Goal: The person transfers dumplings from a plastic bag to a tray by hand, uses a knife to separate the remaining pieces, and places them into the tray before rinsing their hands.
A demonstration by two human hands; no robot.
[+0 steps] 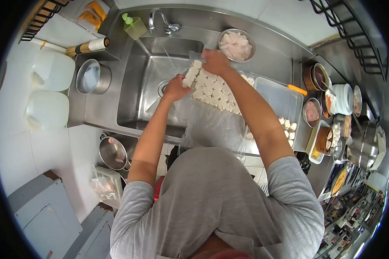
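Beside the sink, a block of small white dumpling-like pieces (214, 90) lies in rows on a clear plastic sheet (209, 129). My left hand (176, 88) is closed at the left side of the block, gripping a strip of pieces (191, 74) that stands slightly apart from the others. At the far edge, my right hand (216, 62) has its fingers bent round the sheet's upper end, close to the top of that strip. My right forearm hides part of the block and of a clear plastic tray (285, 93) holding more white pieces (288, 129).
Left of the block is a steel sink (132, 90) with a tap (164, 26). Behind stands a bowl of pale sliced food (236, 45). An orange-handled tool (297, 90) lies by the tray. Bowls and stacked plates (342, 99) crowd the right. A metal pot (113, 152) sits below left.
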